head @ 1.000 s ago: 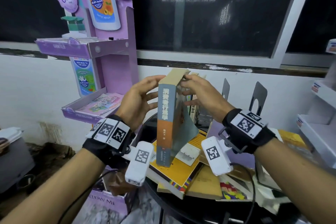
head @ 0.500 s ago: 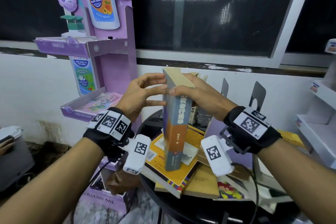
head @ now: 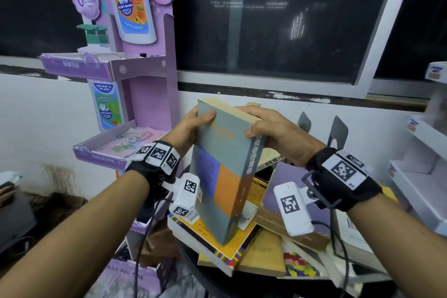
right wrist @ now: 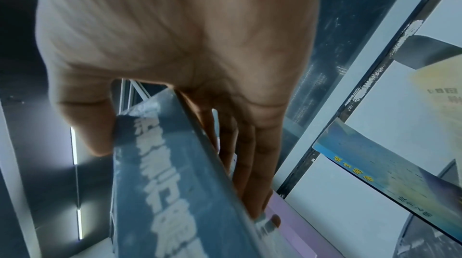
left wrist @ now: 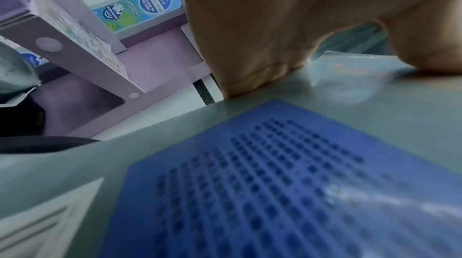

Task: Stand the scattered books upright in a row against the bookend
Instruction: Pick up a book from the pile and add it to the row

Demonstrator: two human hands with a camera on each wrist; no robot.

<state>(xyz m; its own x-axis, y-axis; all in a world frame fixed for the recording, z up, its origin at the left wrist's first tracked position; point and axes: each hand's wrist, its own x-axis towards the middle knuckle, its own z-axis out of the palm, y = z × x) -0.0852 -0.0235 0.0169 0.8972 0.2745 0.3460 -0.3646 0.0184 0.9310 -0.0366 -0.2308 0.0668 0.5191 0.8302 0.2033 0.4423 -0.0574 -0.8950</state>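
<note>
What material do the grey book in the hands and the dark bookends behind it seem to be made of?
Grey book: a paperback, probably; its glossy laminated card cover reflects light in the left wrist view, and the page edges look like yellowed paper. Bookends: likely thin painted sheet metal, dark grey and matte, each a flat plate with a cut-out; plastic cannot be excluded.

A heap of flat books (head: 217, 244) crowds the tabletop's near edge. The purple display stand (head: 154, 94) blocks its left edge. Two dark bookends (head: 338, 133) stand at the far edge.
</note>
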